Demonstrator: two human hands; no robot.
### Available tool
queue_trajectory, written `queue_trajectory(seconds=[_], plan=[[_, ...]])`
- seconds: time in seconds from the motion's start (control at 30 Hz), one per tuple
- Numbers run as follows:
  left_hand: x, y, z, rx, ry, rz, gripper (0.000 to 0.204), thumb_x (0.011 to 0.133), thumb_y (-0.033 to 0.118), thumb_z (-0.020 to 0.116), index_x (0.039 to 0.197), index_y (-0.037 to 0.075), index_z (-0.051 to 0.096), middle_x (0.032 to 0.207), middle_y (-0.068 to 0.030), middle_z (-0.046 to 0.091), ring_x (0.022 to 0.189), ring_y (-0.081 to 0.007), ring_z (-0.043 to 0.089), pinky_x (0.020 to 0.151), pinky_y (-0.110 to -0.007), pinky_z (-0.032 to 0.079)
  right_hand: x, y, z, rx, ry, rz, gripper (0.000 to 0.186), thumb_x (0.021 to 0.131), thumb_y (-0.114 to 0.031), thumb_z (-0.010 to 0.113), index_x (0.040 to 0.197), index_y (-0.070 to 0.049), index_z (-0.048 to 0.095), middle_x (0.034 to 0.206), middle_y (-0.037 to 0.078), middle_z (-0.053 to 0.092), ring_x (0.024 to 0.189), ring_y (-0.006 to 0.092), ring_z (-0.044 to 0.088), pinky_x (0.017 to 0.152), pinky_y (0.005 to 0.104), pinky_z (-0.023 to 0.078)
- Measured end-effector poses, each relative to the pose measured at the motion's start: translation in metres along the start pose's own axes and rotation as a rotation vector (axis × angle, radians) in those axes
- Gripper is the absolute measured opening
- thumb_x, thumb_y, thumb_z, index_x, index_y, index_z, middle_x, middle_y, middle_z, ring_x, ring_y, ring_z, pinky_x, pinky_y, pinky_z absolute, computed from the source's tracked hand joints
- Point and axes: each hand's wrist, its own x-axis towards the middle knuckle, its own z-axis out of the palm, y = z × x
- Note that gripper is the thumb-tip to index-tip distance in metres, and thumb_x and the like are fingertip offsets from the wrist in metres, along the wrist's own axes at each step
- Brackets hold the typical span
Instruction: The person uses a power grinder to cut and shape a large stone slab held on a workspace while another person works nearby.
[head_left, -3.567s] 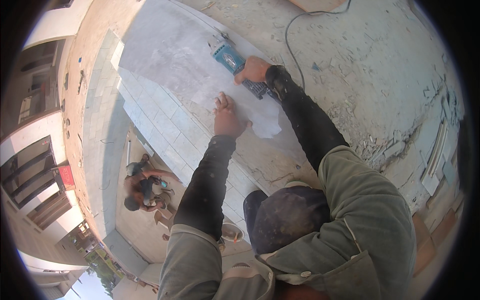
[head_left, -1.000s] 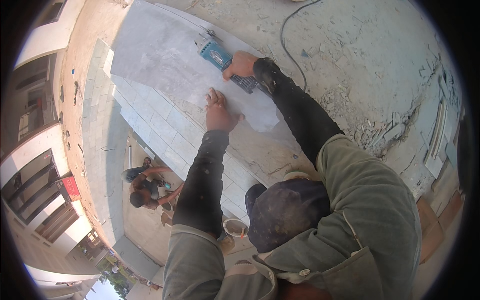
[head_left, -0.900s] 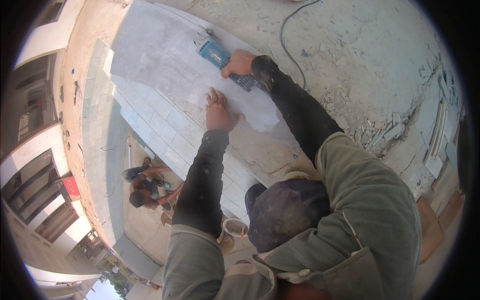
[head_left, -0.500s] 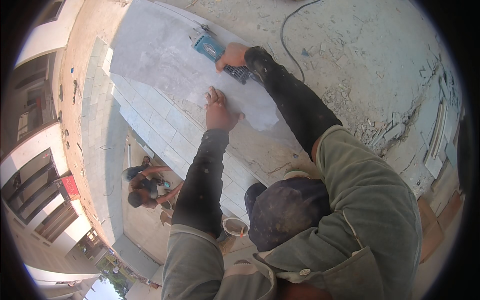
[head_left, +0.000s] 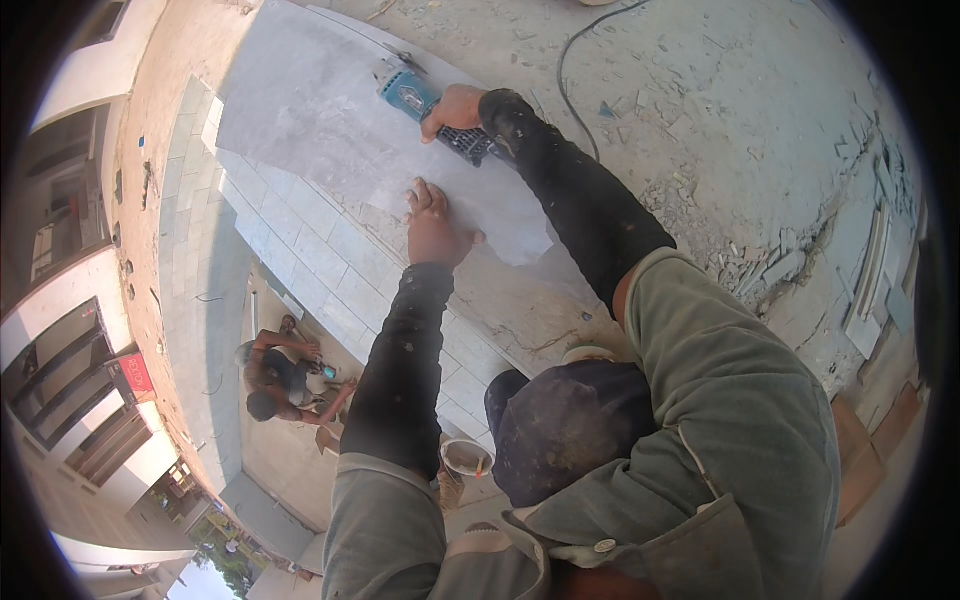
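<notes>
My right hand [head_left: 458,108] is closed round the body of a teal and black handheld tile cutter [head_left: 408,95]. The cutter sits on a large grey tile [head_left: 300,100], close to its far long edge; its blade is hard to make out. A thin line runs along that edge to the left of the tool. My left hand [head_left: 438,232] lies on the same tile near its closer edge, fingers extended and holding nothing. Black sleeves cover both forearms.
A black cord [head_left: 565,75] curves over the dusty floor at the top. Rubble [head_left: 760,262] lies to the right. Paved tiles [head_left: 320,255] run along the left, where another person [head_left: 285,375] crouches. A small bucket [head_left: 466,457] stands beside my knee.
My right hand and the tile cutter have shifted slightly left and away along the tile. The left hand has barely moved. The other person has changed posture.
</notes>
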Motion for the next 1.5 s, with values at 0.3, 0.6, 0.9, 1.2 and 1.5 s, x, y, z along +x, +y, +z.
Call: queue_trajectory(seconds=[0.3, 0.6, 0.9, 1.2, 1.5], plan=[[0.000, -0.002, 0.000, -0.017, -0.010, -0.004, 0.118, 0.059, 0.035, 0.092, 0.149, -0.011, 0.032, 0.160, -0.0327, 0.022, 0.149, -0.0488, 0.022, 0.117, -0.054, 0.031, -0.006, 0.006, 0.002, 0.030, -0.014, 0.004, 0.057, 0.063, -0.040, 0.084, 0.091, 0.009, 0.073, 0.087, 0.017, 0.072, 0.074, 0.0273, 0.067, 0.071, 0.0374, 0.052], [0.001, 0.000, -0.004, -0.046, -0.025, -0.012, 0.118, 0.059, 0.031, 0.092, 0.150, -0.010, 0.029, 0.161, -0.0314, 0.021, 0.149, -0.0488, 0.021, 0.118, -0.056, 0.029, -0.007, 0.014, 0.005, 0.080, -0.014, 0.000, 0.058, 0.063, -0.039, 0.085, 0.090, 0.011, 0.072, 0.087, 0.016, 0.071, 0.075, 0.0263, 0.066, 0.070, 0.0364, 0.051], [-0.002, 0.000, -0.004, -0.043, -0.012, -0.030, 0.118, 0.058, 0.031, 0.093, 0.149, -0.010, 0.031, 0.161, -0.0305, 0.023, 0.148, -0.0484, 0.023, 0.118, -0.054, 0.031, -0.013, 0.009, 0.002, -0.003, -0.051, -0.010, 0.068, 0.062, -0.052, 0.081, 0.096, 0.006, 0.074, 0.097, 0.022, 0.073, 0.084, 0.0310, 0.070, 0.076, 0.0365, 0.053], [-0.001, 0.003, -0.010, -0.084, -0.061, -0.054, 0.119, 0.059, 0.028, 0.092, 0.152, -0.010, 0.027, 0.163, -0.0278, 0.020, 0.151, -0.0465, 0.017, 0.119, -0.058, 0.026, -0.010, 0.019, 0.006, 0.054, -0.038, 0.003, 0.067, 0.061, -0.051, 0.082, 0.093, 0.008, 0.074, 0.093, 0.021, 0.072, 0.082, 0.0299, 0.069, 0.074, 0.0372, 0.053], [-0.003, -0.003, -0.010, -0.083, -0.047, -0.071, 0.120, 0.058, 0.029, 0.093, 0.152, -0.009, 0.028, 0.162, -0.0289, 0.020, 0.150, -0.0480, 0.020, 0.118, -0.060, 0.028, -0.026, 0.006, 0.009, 0.150, -0.054, 0.036, 0.057, 0.064, -0.029, 0.087, 0.095, 0.015, 0.069, 0.088, 0.018, 0.069, 0.070, 0.0243, 0.064, 0.066, 0.0364, 0.050]])
